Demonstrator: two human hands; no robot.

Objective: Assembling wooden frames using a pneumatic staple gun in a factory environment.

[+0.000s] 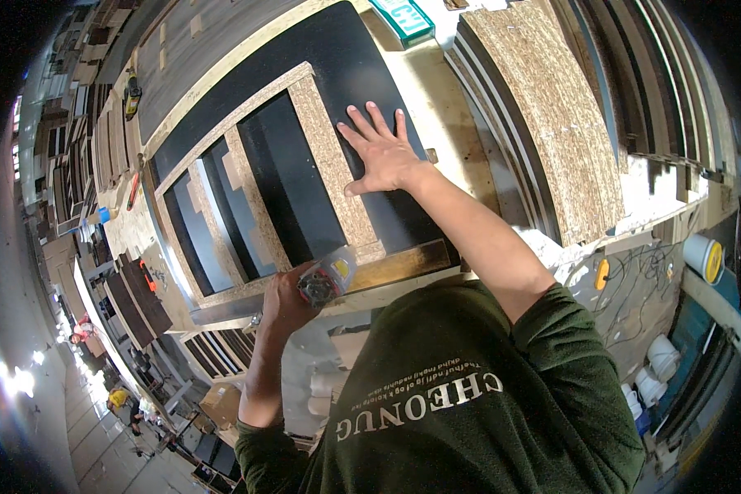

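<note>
A chipboard frame point(325, 140) with crosspieces lies on a black panel point(370, 74) on the bench. My left hand point(286, 300) is closed round a silver-grey nail gun point(337, 267) with a dark round cap and a yellow label. The nail gun is over the frame's near edge, by its right corner; its tip is hidden beneath its body. My right hand point(383, 160) rests open, fingers spread, on the black panel, with the thumb at the frame's right strip. A brown wooden strip point(403, 265) runs along the panel's near edge.
A stack of chipboard boards point(543, 115) stands to the right. A green and white box point(405, 23) sits at the far edge. Left of the panel are a yellow-black tape measure point(132, 95) and a red-handled tool point(132, 191). Cables and white buckets point(703, 257) are at the right.
</note>
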